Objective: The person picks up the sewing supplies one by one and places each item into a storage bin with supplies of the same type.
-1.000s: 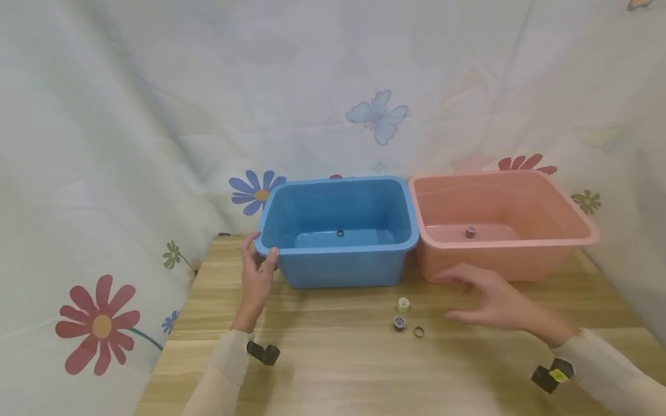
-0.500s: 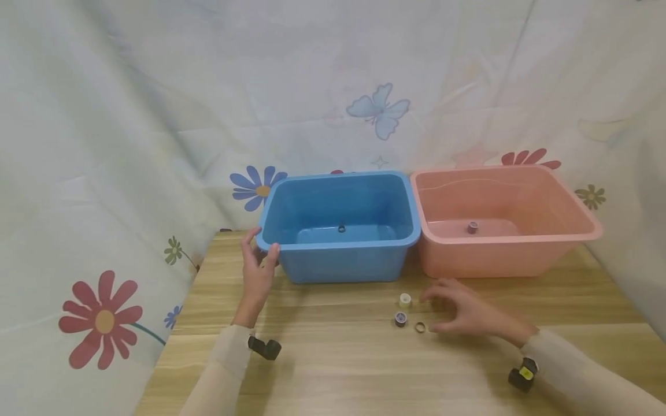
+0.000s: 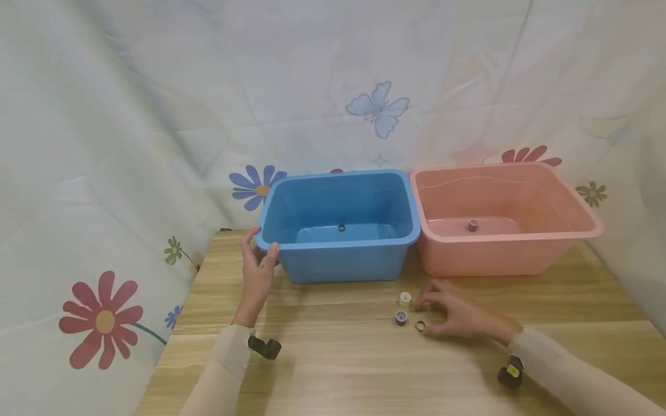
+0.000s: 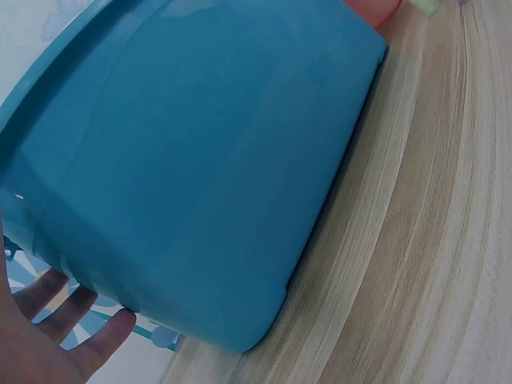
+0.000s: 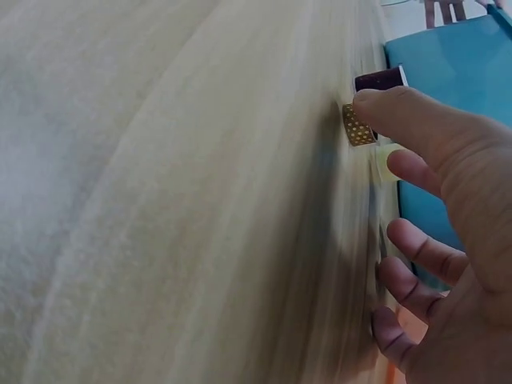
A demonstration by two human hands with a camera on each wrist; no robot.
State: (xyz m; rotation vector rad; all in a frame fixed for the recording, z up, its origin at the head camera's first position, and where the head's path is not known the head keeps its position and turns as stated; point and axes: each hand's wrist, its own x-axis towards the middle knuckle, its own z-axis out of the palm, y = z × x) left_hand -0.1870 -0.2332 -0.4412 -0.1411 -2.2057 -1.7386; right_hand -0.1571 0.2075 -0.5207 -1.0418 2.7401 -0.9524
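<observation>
My left hand (image 3: 257, 280) rests at the left front corner of the blue tub (image 3: 343, 263), thumb at the front rim; in the left wrist view its fairly straight fingers (image 4: 102, 340) touch the outer wall. Low over the table, my right hand (image 3: 458, 309) spreads thumb and fingers apart. Its thumb tip is beside a small dark ring (image 3: 424, 328), which shows gold dots in the right wrist view; whether they touch I cannot tell. The index finger is close to a small whitish spool-like piece (image 3: 405, 299). Left of the ring stands a dark cylinder with a pale rim (image 3: 400, 318).
A pink tub (image 3: 484, 257) stands against the blue tub's right side, with a small dark cylinder (image 3: 473, 226) inside. Another dark ring (image 3: 341, 227) lies in the blue tub. Behind the wooden table (image 3: 333, 358) hangs a printed cloth (image 3: 312, 98).
From in front of the pink tub, my right hand has moved left and down to the small pieces. The left hand has stayed at the blue tub's corner.
</observation>
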